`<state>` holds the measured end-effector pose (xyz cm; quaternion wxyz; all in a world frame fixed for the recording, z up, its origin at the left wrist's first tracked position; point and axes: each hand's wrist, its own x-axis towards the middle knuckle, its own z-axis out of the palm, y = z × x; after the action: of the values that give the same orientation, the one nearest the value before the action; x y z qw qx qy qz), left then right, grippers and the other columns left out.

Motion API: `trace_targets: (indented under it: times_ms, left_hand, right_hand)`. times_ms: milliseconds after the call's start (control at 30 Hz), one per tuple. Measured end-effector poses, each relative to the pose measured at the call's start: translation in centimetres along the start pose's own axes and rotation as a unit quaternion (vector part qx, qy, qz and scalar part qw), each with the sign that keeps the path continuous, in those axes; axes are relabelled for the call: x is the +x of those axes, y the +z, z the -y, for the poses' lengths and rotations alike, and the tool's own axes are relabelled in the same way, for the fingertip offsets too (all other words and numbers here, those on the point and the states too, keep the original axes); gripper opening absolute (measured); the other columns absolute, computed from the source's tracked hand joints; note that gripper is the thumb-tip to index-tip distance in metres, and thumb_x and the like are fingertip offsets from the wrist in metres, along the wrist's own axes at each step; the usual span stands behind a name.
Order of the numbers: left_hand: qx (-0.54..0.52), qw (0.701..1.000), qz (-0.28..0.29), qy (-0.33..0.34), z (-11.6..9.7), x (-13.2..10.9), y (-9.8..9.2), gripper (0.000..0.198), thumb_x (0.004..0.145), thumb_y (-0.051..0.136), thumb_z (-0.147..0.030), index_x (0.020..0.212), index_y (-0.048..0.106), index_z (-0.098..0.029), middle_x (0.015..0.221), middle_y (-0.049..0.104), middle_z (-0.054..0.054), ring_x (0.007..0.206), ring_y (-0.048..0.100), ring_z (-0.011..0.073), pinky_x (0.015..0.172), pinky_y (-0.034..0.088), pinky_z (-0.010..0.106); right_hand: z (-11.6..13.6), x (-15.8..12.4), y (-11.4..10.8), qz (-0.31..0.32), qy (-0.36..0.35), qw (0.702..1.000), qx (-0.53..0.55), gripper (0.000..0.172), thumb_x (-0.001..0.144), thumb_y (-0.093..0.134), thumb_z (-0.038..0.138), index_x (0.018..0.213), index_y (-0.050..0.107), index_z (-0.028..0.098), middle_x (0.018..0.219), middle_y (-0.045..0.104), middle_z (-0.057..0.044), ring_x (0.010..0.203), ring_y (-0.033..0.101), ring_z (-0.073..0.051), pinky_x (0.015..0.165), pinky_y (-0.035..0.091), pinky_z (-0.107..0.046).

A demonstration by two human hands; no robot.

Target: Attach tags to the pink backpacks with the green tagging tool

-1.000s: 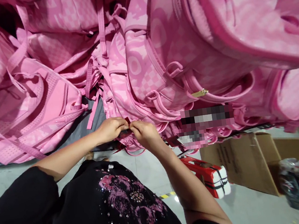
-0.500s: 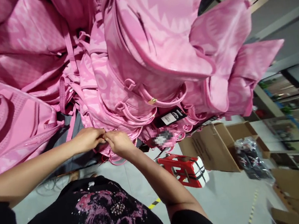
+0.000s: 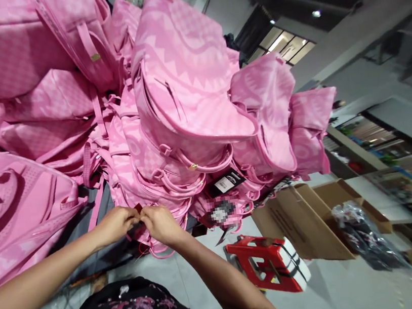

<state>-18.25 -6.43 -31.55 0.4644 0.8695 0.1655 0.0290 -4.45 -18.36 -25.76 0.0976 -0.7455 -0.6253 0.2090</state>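
Note:
A big heap of pink patterned backpacks (image 3: 183, 101) fills the upper left. My left hand (image 3: 114, 224) and my right hand (image 3: 160, 225) meet at the heap's lower edge, fingertips pinched together on a small dark red tag (image 3: 137, 208) among pink straps. Both hands are closed. Most of the tag is hidden by my fingers. A black hang tag (image 3: 226, 183) with a white label dangles from a backpack to the right of my hands.
A red and white stool (image 3: 269, 264) lies on the pale floor below the heap. Behind it lies flattened brown cardboard (image 3: 300, 223), and a bundle in clear plastic (image 3: 367, 236) sits to its right. Shelving stands at the far right.
The view has tilted up and to the right, showing more of the room and ceiling. My hands stay pinched together at the same spot on the heap.

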Motion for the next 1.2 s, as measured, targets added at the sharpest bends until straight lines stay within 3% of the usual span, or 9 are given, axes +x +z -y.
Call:
trace_targets:
  times_ms: [133, 333, 467, 600, 733, 900, 1000, 1067, 1200]
  left_hand:
    - [-0.025, 0.998, -0.043, -0.025, -0.1, -0.1, 0.8, 0.013, 0.086, 0.056, -0.033, 0.084, 0.058, -0.020, 0.075, 0.067, 0.000, 0.071, 0.062, 0.0162, 0.064, 0.038, 0.023]
    - [-0.094, 0.995, -0.028, 0.000, -0.3, -1.0, 1.4, 0.027, 0.092, 0.043, -0.036, 0.084, 0.063, -0.020, 0.078, 0.070, 0.002, 0.071, 0.063, 0.0162, 0.069, 0.045, 0.025]
    - [-0.085, 0.993, -0.081, -0.024, -0.3, -0.9, 1.6, 0.021, 0.081, 0.057, -0.043, 0.074, 0.056, -0.023, 0.066, 0.064, -0.003, 0.063, 0.060, 0.0176, 0.062, 0.043, 0.027]
    - [-0.120, 0.993, -0.020, -0.015, -0.7, -0.8, 1.7, 0.031, 0.084, 0.046, -0.049, 0.078, 0.062, -0.024, 0.061, 0.063, -0.002, 0.051, 0.058, 0.0183, 0.056, 0.044, 0.029]
    - [-0.082, 0.992, -0.099, -0.010, -1.0, -0.9, 1.6, 0.024, 0.079, 0.055, -0.046, 0.072, 0.058, -0.024, 0.066, 0.066, -0.001, 0.061, 0.063, 0.0200, 0.061, 0.047, 0.029]
    - [-0.134, 0.990, 0.012, -0.039, -1.2, -0.6, 1.6, 0.033, 0.084, 0.049, -0.053, 0.086, 0.065, -0.024, 0.068, 0.068, -0.002, 0.047, 0.057, 0.0168, 0.050, 0.045, 0.027]
    - [-0.085, 0.992, -0.092, -0.002, -1.4, -0.5, 1.7, 0.026, 0.082, 0.055, -0.048, 0.077, 0.060, -0.022, 0.071, 0.069, 0.000, 0.064, 0.065, 0.0192, 0.062, 0.047, 0.027]
    - [-0.078, 0.989, -0.122, 0.004, -1.6, -0.5, 1.6, 0.024, 0.081, 0.057, -0.046, 0.077, 0.057, -0.022, 0.069, 0.067, -0.001, 0.064, 0.064, 0.0184, 0.063, 0.046, 0.026]
    - [-0.106, 0.993, -0.057, 0.013, -2.2, -0.7, 1.2, 0.025, 0.088, 0.049, -0.041, 0.082, 0.062, -0.021, 0.070, 0.069, -0.001, 0.065, 0.064, 0.0173, 0.064, 0.046, 0.025]
  right_hand:
    - [0.1, -0.2, 0.2, -0.025, 0.014, 0.998, 0.059, 0.012, 0.092, 0.051, 0.012, 0.100, 0.057, 0.018, 0.086, 0.071, -0.002, 0.076, 0.065, -0.015, 0.071, 0.043, -0.024]
    - [0.6, -0.8, 0.0, -0.056, 0.023, 0.994, 0.094, 0.012, 0.088, 0.054, 0.011, 0.091, 0.059, 0.021, 0.080, 0.069, 0.001, 0.072, 0.065, -0.013, 0.067, 0.043, -0.021]
    - [0.9, -1.0, -0.5, -0.072, 0.032, 0.992, 0.095, 0.012, 0.085, 0.058, 0.012, 0.089, 0.063, 0.022, 0.076, 0.068, 0.002, 0.069, 0.064, -0.015, 0.064, 0.042, -0.021]
    - [0.7, -1.3, -0.6, -0.076, 0.036, 0.992, 0.100, 0.019, 0.082, 0.057, 0.010, 0.094, 0.065, 0.023, 0.077, 0.069, 0.001, 0.072, 0.065, -0.016, 0.066, 0.044, -0.022]
    - [0.7, -1.4, -0.7, -0.079, 0.039, 0.990, 0.108, 0.021, 0.081, 0.057, 0.009, 0.096, 0.066, 0.022, 0.079, 0.069, 0.001, 0.073, 0.065, -0.017, 0.068, 0.044, -0.023]
    - [0.9, -1.4, -0.9, -0.080, 0.047, 0.987, 0.128, 0.014, 0.083, 0.058, 0.012, 0.092, 0.064, 0.022, 0.077, 0.068, 0.001, 0.073, 0.064, -0.016, 0.067, 0.043, -0.023]
    - [0.8, -1.4, -0.8, -0.099, 0.059, 0.983, 0.144, 0.014, 0.085, 0.056, 0.012, 0.094, 0.062, 0.021, 0.078, 0.067, 0.001, 0.072, 0.064, -0.014, 0.065, 0.042, -0.021]
    - [0.7, -1.3, -0.6, -0.109, 0.059, 0.979, 0.159, 0.014, 0.086, 0.054, 0.012, 0.094, 0.060, 0.021, 0.078, 0.067, 0.003, 0.069, 0.063, -0.012, 0.063, 0.042, -0.020]
    - [0.4, -1.2, 0.0, -0.122, 0.045, 0.972, 0.193, 0.010, 0.085, 0.055, 0.011, 0.086, 0.058, 0.021, 0.074, 0.064, 0.004, 0.068, 0.061, -0.012, 0.065, 0.042, -0.021]
